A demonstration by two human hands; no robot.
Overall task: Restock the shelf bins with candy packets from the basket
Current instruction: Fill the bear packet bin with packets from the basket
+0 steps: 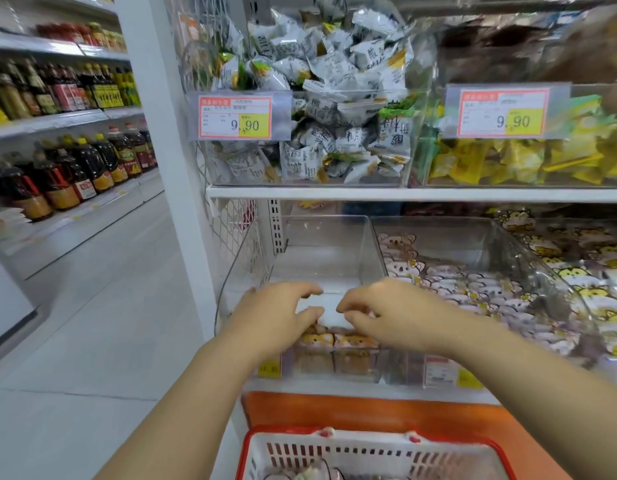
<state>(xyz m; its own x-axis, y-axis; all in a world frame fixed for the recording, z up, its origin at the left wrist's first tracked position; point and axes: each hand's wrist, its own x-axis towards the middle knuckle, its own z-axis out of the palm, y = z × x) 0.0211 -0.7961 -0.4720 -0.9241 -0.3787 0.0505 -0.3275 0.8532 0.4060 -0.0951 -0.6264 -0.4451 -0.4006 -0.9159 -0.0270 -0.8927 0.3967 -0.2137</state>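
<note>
The leftmost clear bin (374,244) on the lower shelf holds only a few cartoon-printed candy packets (338,341), lined up against its front wall. My left hand (276,317) and my right hand (393,313) meet over these packets at the bin's front. Their fingertips pinch a flat white packet (326,308) between them. The red basket (251,441) stands below at the bottom edge of the view, with a few packets just visible inside it.
The neighbouring bin (456,282) is full of pink packets, and the one further right (594,271) has yellow-bear packets. On the upper shelf are bins of white-grey packets (334,98) and yellow packets (542,157). Oil bottles (75,168) line the left aisle shelves.
</note>
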